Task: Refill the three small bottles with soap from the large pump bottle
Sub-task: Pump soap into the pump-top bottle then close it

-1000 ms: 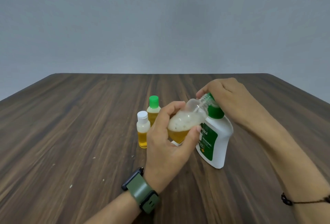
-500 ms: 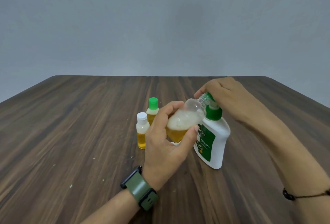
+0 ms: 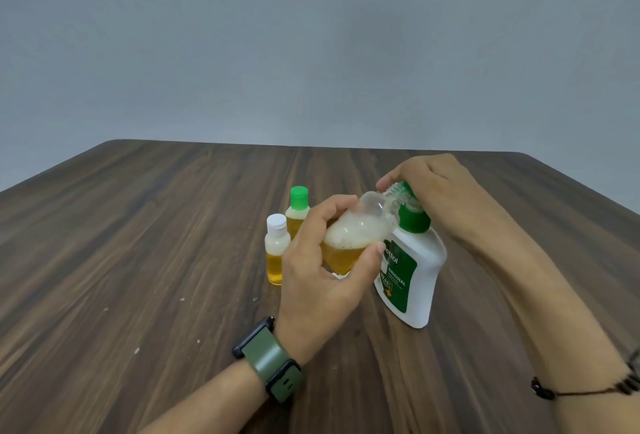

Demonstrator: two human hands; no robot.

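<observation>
Tilted, foam-topped open small bottle (image 3: 353,236) at white pump bottle's (image 3: 412,281) green spout; two capped bottles (image 3: 277,250) upright behind.

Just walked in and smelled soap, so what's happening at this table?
A person is refilling small bottles. The left hand holds a clear small bottle, tilted, its neck at the spout of the large pump bottle. It holds amber soap and foam. The right hand rests on the pump. Two capped small bottles stand behind on the table.
</observation>
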